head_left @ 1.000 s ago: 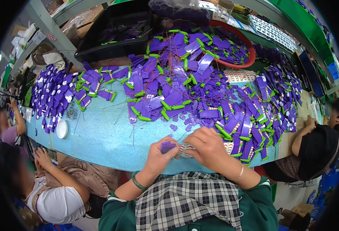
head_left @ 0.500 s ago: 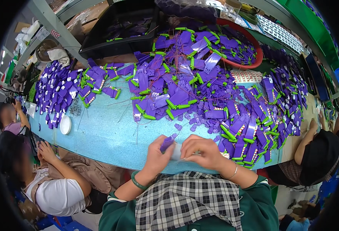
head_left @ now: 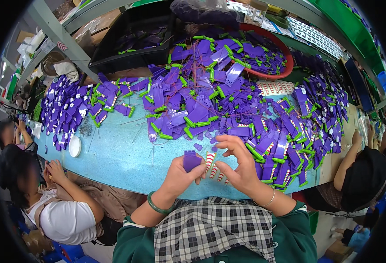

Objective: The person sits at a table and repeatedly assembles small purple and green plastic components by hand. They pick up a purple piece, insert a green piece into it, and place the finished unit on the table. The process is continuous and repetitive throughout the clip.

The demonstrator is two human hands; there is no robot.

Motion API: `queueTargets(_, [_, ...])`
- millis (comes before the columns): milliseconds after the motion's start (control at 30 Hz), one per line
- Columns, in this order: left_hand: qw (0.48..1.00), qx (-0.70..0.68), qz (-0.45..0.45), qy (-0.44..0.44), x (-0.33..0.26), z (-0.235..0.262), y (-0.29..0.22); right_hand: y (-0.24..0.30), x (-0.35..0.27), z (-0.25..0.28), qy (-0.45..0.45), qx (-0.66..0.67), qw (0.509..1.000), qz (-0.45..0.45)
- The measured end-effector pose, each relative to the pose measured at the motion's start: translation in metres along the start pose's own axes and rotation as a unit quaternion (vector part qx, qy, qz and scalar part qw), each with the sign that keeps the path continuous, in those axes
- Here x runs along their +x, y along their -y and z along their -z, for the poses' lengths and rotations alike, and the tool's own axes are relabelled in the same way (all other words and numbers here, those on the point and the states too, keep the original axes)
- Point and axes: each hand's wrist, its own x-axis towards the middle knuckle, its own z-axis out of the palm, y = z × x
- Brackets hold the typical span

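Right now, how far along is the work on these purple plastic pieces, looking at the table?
Looks done: a sorted batch of purple pieces lies grouped at the table's far left. In hand: the left hand grips one small purple piece, with a red-and-white striped sticker beside it under the right hand. Left: a big loose heap of purple and green parts plus a full red basin, so most seems undone.

A light blue table (head_left: 114, 160) carries a large heap of purple plastic parts (head_left: 201, 105) just beyond the fingers (head_left: 228, 141). Red-and-white striped stickers (head_left: 215, 173) lie directly beneath the fingers. A small white lid (head_left: 74, 146) lies well left of them.
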Motion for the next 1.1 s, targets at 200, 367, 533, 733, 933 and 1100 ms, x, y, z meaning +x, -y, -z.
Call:
queueTargets(200, [1.0, -0.026, -0.01, -0.009, 0.002, -0.018, -0.005, -0.026, -0.017, -0.001, 0.091, 0.074, 0.99, -0.078])
queueTargets(367, [0.989, -0.148, 0.021, -0.003, 0.003, -0.012, 0.004, -0.03, -0.019, -0.007, 0.083, 0.176, 0.967, -0.163])
queueTargets(533, [0.972, -0.228, 0.035, 0.054, 0.001, -0.013, 0.008, -0.037, -0.022, -0.012, 0.073, 0.14, 0.976, -0.153])
queueTargets(733, [0.972, -0.225, 0.043, 0.058, 0.0, -0.014, 0.008, -0.035, -0.021, -0.013, 0.063, 0.085, 0.986, -0.128])
queueTargets(933, [0.969, -0.235, 0.038, 0.072, 0.001, -0.012, 0.012, -0.029, -0.019, -0.012, 0.053, 0.026, 0.995, -0.081])
queueTargets(1100, [0.971, -0.23, 0.015, 0.07, 0.001, -0.015, 0.012, -0.029, -0.019, -0.012, 0.05, -0.007, 0.998, -0.048])
